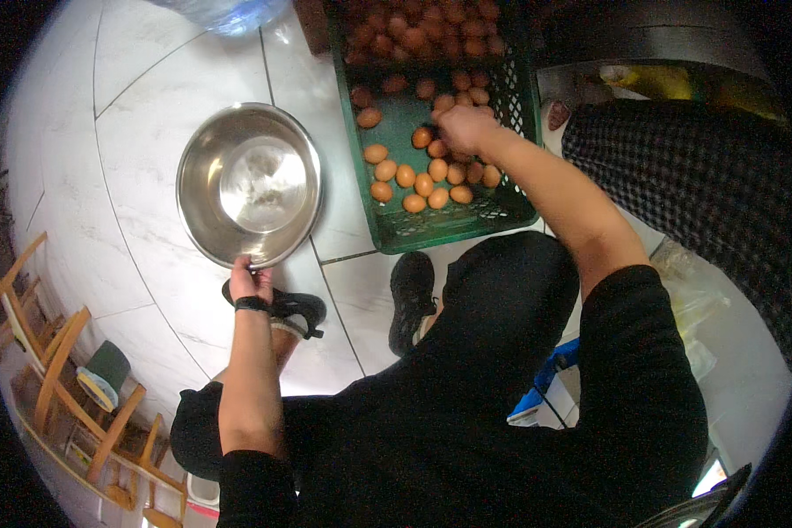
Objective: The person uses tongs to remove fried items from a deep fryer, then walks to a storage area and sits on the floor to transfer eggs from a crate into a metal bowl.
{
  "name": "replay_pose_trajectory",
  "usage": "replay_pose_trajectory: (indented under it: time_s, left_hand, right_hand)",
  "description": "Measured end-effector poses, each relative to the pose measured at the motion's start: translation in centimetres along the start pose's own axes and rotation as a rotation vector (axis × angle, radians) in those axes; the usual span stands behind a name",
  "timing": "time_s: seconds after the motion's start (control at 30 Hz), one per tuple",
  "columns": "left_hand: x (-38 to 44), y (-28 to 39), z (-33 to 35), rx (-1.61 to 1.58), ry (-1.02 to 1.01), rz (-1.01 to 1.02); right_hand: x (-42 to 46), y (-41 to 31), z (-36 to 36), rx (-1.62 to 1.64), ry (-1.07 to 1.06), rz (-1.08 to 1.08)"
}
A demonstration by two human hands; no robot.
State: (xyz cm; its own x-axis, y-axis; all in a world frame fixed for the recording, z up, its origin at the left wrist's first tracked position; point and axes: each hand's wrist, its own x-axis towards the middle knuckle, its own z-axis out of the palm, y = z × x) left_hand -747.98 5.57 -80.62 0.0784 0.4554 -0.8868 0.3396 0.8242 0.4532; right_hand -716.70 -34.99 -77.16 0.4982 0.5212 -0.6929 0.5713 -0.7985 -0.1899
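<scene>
A wide stainless steel bowl (pixel 264 185) with nothing in it rests at the left on the tiled floor. My left hand (pixel 251 278), with a black band at the wrist, grips its near rim. To the right is a green plastic crate (pixel 369 228) with many brown eggs (pixel 424 185) spread over its bottom and more heaped at its shadowed far end. My right hand (pixel 463 129) reaches down among the eggs near the crate's right side. Its fingertips are partly hidden, so whether they hold an egg is unclear.
My black shoes (pixel 412 297) are on the floor close to the bowl and crate. Dark checked cloth (pixel 673 178) lies right of the crate. Wooden chairs (pixel 59 369) stand at the lower left, and clear plastic (pixel 244 13) lies at the top. Blue plastic (pixel 534 389) shows below my right leg.
</scene>
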Motion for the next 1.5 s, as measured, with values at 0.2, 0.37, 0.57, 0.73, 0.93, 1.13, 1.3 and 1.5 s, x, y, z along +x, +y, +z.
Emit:
replay_pose_trajectory:
  time_s: [0.2,0.37,0.57,0.73,0.93,1.13,1.3,1.5]
  left_hand:
    - [0.3,-2.1,1.8,-0.056,-0.078,-0.039]
    - [1.4,-2.7,1.7,0.184,-0.079,-0.016]
    - [-6.9,-0.8,5.2,0.947,-0.063,-0.133]
    - [-17.0,5.6,5.1,1.563,-0.786,-0.215]
    - [-24.3,9.5,8.0,1.477,-1.145,0.487]
    - [-26.3,9.7,6.2,1.467,-1.477,0.967]
    - [-26.2,10.8,4.4,1.551,-1.570,0.917]
    - [-26.3,11.0,5.9,1.371,-1.663,0.980]
  right_hand:
    - [1.0,-3.6,3.1,0.060,0.190,-0.025]
    - [2.5,-4.3,7.0,0.070,0.230,0.039]
    - [2.3,-3.6,6.6,0.177,0.124,0.161]
    - [1.8,-3.9,7.2,0.040,0.230,0.109]
    - [0.7,-5.1,6.2,0.109,0.187,0.211]
    - [1.6,-3.1,8.2,0.318,0.362,0.201]
    - [-1.3,-4.3,3.1,1.551,0.128,0.325]
    - [-6.6,-10.9,-4.4,2.298,-0.253,-0.204]
